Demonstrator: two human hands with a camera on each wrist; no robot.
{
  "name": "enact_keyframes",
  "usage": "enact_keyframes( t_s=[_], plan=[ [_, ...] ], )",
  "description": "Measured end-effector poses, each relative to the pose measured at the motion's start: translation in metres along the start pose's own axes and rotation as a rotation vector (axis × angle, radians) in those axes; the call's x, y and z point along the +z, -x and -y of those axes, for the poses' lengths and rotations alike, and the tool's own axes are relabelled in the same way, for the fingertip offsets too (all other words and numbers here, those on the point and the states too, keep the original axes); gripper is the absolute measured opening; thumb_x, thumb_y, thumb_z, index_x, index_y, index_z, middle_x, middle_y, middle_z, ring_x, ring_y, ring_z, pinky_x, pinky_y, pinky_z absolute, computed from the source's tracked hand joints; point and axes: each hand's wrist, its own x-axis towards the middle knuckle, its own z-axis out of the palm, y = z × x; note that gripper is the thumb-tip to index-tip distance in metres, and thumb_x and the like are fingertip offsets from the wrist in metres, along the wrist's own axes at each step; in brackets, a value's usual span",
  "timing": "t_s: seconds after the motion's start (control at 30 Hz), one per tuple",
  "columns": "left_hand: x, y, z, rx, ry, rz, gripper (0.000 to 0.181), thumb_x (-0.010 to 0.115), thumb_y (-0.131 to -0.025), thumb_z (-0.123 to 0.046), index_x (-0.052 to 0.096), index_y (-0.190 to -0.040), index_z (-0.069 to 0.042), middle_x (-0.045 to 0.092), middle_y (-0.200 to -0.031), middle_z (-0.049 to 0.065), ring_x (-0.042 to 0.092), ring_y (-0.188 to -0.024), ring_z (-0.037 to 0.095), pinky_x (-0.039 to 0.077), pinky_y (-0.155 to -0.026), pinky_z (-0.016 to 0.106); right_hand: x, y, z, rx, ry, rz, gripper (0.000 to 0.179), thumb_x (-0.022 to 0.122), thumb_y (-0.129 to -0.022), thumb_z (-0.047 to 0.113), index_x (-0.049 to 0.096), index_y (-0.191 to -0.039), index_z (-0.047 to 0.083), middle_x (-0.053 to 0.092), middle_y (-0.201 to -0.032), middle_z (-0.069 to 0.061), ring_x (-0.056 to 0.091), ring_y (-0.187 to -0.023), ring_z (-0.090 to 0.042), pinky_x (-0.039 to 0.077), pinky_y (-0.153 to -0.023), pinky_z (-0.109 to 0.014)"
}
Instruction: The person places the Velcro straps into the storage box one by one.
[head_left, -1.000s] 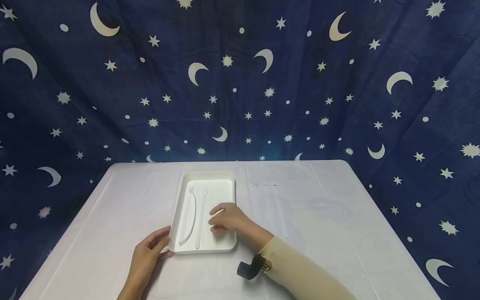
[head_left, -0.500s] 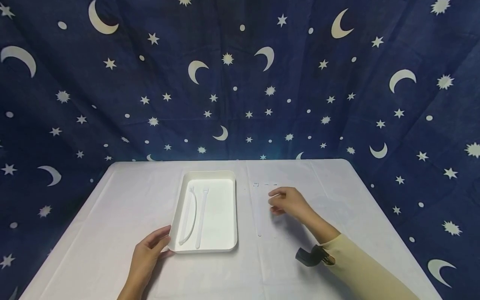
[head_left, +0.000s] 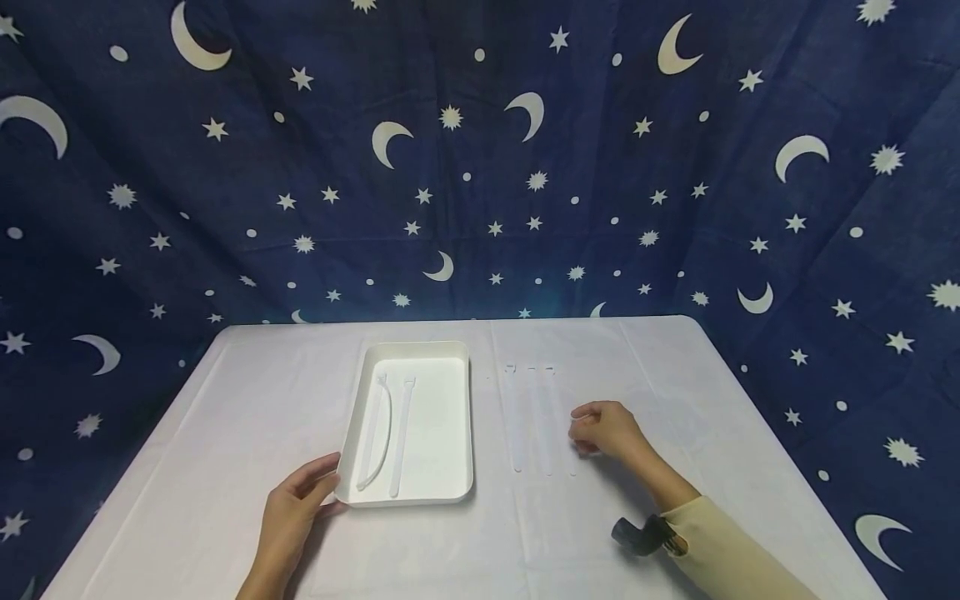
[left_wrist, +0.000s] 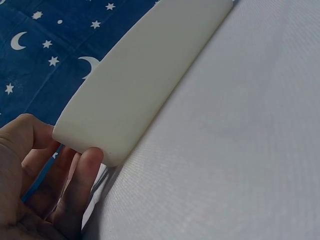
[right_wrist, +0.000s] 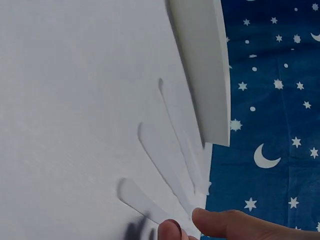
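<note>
A shallow white tray stands left of centre in the head view. In it lie two slim white plastic sticks with small notched heads, a straight one and one beside a bowed strip. My left hand grips the tray's near left corner with thumb and fingers, seen closely in the left wrist view. Right of the tray, three similar flat, translucent sticks lie side by side on the table. My right hand hovers beside the rightmost stick, thumb and finger apart, its fingers loosely bent.
A white cloth covers the table. Behind it hangs a dark blue curtain with moons and stars. A black camera mount juts from the right wrist, by the beige sleeve.
My right hand has left the tray, moved right over the loose sticks, and then drawn a little further right and nearer. The left hand keeps its place at the tray corner.
</note>
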Motion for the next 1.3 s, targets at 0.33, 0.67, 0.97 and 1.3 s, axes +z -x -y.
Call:
enact_keyframes(
  t_s=[0.33, 0.67, 0.97, 1.3],
  plan=[
    [0.001, 0.001, 0.000, 0.010, -0.019, -0.014, 0.040, 0.067, -0.093, -0.016, 0.060, -0.130, -0.001, 0.058, -0.135, 0.021, 0.067, -0.088, -0.005, 0.064, -0.075, 0.026, 0.014, 0.005, -0.009, -0.022, 0.048, -0.038, 0.034, 0.077, -0.074, -0.003, 0.067, -0.106, -0.010, 0.070, -0.082, -0.009, 0.066, -0.067, -0.014, 0.063, -0.059, -0.027],
    [0.001, 0.001, -0.001, 0.009, -0.027, -0.016, 0.039, 0.066, -0.094, -0.015, 0.060, -0.130, 0.000, 0.057, -0.136, 0.021, 0.063, -0.086, -0.011, 0.064, -0.075, 0.025, 0.026, 0.007, -0.014, -0.103, 0.198, -0.147, 0.034, 0.081, -0.070, -0.001, 0.069, -0.101, -0.006, 0.068, -0.079, -0.005, 0.061, -0.071, -0.017, 0.055, -0.059, -0.029],
    [0.000, 0.002, -0.002, 0.002, -0.019, 0.003, 0.040, 0.065, -0.095, -0.014, 0.058, -0.131, 0.001, 0.056, -0.137, 0.022, 0.063, -0.087, -0.009, 0.064, -0.076, 0.025, 0.030, 0.007, -0.010, -0.074, 0.200, -0.173, 0.032, 0.081, -0.069, -0.003, 0.069, -0.099, -0.004, 0.066, -0.078, -0.005, 0.059, -0.070, -0.017, 0.053, -0.058, -0.026],
    [0.002, 0.002, -0.002, 0.002, -0.026, -0.020, 0.039, 0.065, -0.094, -0.013, 0.059, -0.130, 0.001, 0.056, -0.136, 0.023, 0.063, -0.084, -0.010, 0.064, -0.075, 0.024, 0.032, 0.007, -0.013, -0.092, 0.186, -0.199, 0.030, 0.080, -0.068, -0.005, 0.068, -0.095, -0.001, 0.066, -0.077, -0.005, 0.058, -0.069, -0.018, 0.051, -0.059, -0.027]
  ],
)
